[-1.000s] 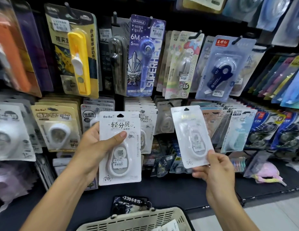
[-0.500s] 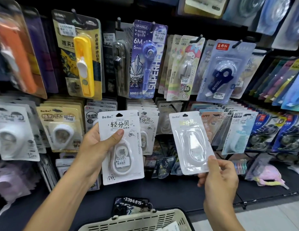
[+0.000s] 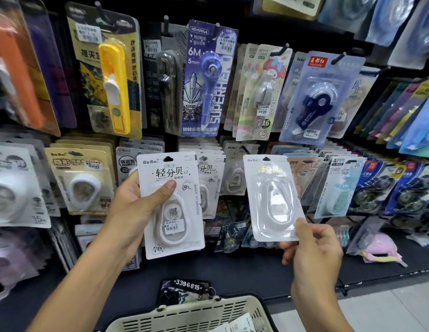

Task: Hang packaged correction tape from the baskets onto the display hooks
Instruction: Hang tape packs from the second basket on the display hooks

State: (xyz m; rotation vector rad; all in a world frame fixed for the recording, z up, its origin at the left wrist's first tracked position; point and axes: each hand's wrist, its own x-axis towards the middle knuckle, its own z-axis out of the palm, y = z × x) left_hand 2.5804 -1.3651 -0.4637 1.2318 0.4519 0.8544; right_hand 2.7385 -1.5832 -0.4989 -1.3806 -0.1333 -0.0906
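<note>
My left hand (image 3: 130, 212) grips a white BoBo correction tape pack (image 3: 171, 207), thumb across its front, held upright before the rack. My right hand (image 3: 311, 248) pinches the lower right corner of a second white BoBo pack (image 3: 272, 200), front side facing me, glare on its blister. Both packs hover in front of the lower row of hooks, where matching white packs (image 3: 208, 185) hang between them. A beige slotted basket (image 3: 191, 315) sits below at the frame's bottom edge, with more packs inside.
The upper hook row carries a yellow clip pusher card (image 3: 112, 87), a purple 6M tape pack (image 3: 206, 80) and a blue tape pack (image 3: 316, 99). A black shelf ledge (image 3: 232, 274) runs under the rack, with a keychain tag (image 3: 184, 287) on it. Pale floor lies at lower right.
My right hand has turned its pack from the back side to the front and lifted it slightly. The left hand and its pack stay almost still.
</note>
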